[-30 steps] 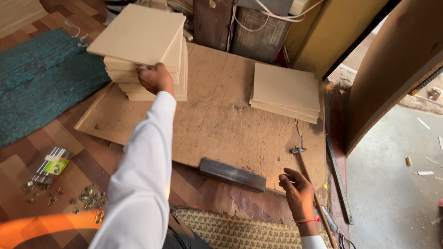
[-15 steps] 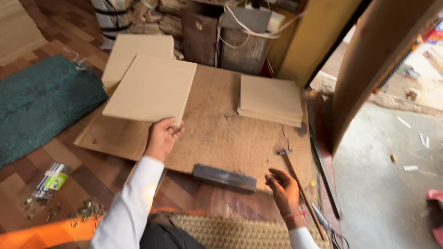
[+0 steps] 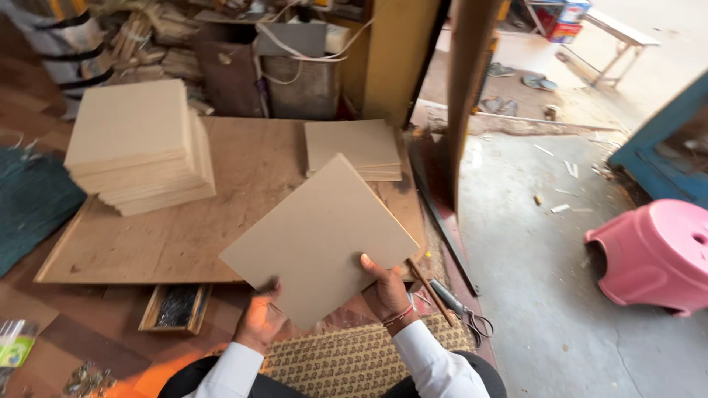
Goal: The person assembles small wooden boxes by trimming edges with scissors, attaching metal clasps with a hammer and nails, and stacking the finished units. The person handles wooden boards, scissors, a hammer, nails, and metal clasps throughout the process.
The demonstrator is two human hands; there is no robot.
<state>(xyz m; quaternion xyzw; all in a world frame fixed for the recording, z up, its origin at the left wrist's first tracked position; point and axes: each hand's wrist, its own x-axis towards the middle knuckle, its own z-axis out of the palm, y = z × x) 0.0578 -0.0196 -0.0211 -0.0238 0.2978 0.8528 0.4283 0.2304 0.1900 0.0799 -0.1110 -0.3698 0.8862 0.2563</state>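
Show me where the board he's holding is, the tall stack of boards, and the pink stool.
held board (image 3: 317, 239), head view, middle of its flat face.
tall stack of boards (image 3: 133, 133), head view, top sheet of the stack.
pink stool (image 3: 653, 250), head view, its side wall.

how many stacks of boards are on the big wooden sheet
2: a tall stack at its left end, a low stack at its far right. One more single board is held in both hands, off the sheet.
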